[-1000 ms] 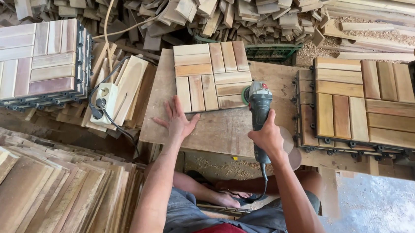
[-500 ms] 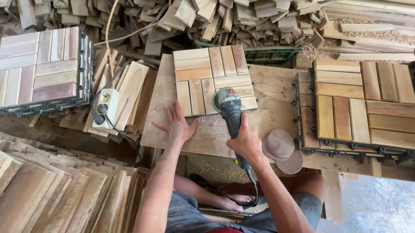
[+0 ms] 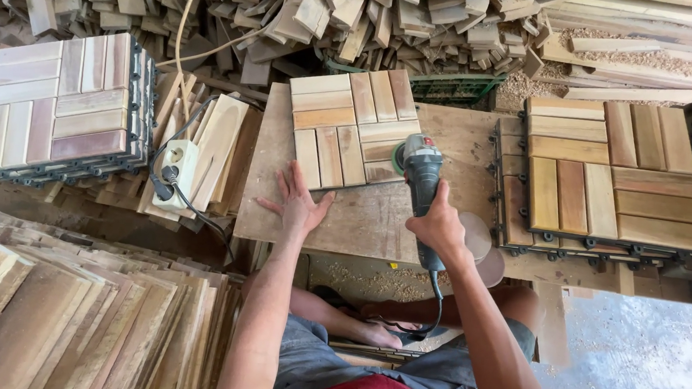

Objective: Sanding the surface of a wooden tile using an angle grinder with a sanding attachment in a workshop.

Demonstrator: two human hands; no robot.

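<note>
A worn plywood surface (image 3: 450, 124) carries the work, set among heaps of offcut slats at the far side and stacks of boards at the near left. On its far left part lies a square wooden slat tile (image 3: 351, 129), made of four blocks of pale and tan strips laid in alternating directions; it sits flat and slightly skewed to the surface's edge.

The tile lies ahead of both hands. The left hand (image 3: 298, 201) is spread open, palm down, pressed flat on the surface with its fingertips touching or just short of the tile's near edge, so it is the hand closer to the tile itself. The right hand (image 3: 440, 225) is wrapped tight around the grey body of a corded sander (image 3: 422, 172). The tool's long axis runs from that hand away and a little leftward, and its green-rimmed disc head meets the tile at the near right corner, so the rest of the tile lies left and ahead of the head.

A second, darker stack of tiles (image 3: 611, 174) rests on the surface's right side, well apart from the sander. Round sanding discs (image 3: 478, 242) lie just beside the right wrist. A white power strip (image 3: 175, 165) sits off the surface to the left.
</note>
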